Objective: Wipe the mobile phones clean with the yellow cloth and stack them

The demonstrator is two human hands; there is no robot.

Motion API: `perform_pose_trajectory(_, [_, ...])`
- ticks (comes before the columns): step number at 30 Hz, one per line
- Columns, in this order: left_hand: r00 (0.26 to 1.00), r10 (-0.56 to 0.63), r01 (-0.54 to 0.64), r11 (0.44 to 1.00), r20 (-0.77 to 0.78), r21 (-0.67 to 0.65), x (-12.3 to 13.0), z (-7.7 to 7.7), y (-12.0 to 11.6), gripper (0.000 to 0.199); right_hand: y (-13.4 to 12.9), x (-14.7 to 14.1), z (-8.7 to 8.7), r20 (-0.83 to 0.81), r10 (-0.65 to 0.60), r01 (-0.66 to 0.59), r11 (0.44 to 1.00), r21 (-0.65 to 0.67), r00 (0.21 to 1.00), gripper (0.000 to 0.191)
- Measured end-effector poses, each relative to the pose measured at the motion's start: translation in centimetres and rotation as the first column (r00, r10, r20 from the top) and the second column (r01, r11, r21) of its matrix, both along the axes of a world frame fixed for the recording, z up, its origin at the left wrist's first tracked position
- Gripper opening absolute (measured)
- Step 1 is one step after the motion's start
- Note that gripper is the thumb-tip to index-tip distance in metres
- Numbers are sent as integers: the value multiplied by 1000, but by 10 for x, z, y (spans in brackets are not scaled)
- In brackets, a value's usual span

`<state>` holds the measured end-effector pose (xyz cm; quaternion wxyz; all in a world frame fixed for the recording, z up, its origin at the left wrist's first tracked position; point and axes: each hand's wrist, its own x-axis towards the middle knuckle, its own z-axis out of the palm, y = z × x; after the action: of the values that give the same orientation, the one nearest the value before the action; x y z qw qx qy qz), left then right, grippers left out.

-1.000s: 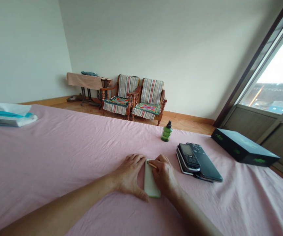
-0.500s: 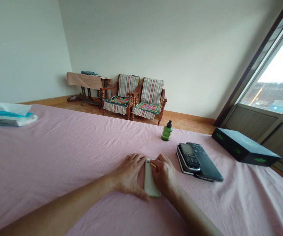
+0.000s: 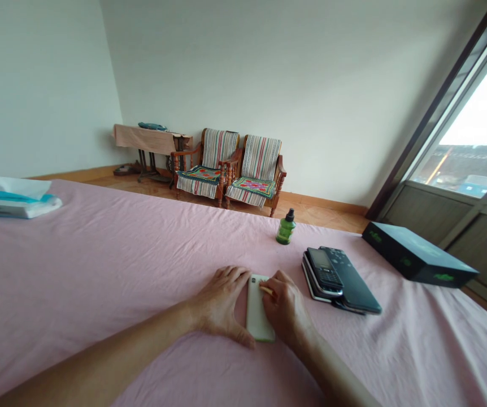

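Note:
A pale phone (image 3: 259, 319) lies back up on the pink cloth (image 3: 142, 243), its camera patch at the far end. My left hand (image 3: 222, 305) rests along the phone's left side, fingers and thumb spread, fingertips at the upper left edge and thumb by the lower left corner. Over the phone's right side, my right hand (image 3: 286, 305) is closed on a thin light-coloured stick (image 3: 266, 290), whose tip is at the phone's back near the camera patch. The lower right part of the phone is partly hidden by my right hand.
A green bottle (image 3: 285, 227) stands beyond the phone. To the right lie stacked phones (image 3: 356, 282) and a black box (image 3: 417, 254). A tissue pack (image 3: 18, 204) is at the far left. Two chairs (image 3: 252, 169) and a cloth-covered table (image 3: 146, 138) stand by the wall.
My right hand has shifted very slightly with the stick, whose tip is a little lower on the phone's back. My left hand keeps its place beside the phone. The view has moved slightly.

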<state>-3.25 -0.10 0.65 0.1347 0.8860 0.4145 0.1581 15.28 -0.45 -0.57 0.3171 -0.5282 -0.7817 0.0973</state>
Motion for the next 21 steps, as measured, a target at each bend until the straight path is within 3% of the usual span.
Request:
perform_pose_trajectory(9, [1000, -9, 9, 1000, -7, 5, -1, -3, 2, 114, 14, 7, -4, -39, 38, -38, 999, 13, 999, 28])
perform_pose_trajectory(16, [999, -9, 8, 1000, 32, 17, -1, -6, 2, 109, -5, 1, 5, -23, 153, -152, 988, 9, 988, 32])
perform_pose_trajectory(21, [999, -11, 11, 1000, 51, 8, -1, -7, 3, 103, -10, -10, 2, -52, 237, -237, 971, 7, 970, 35])
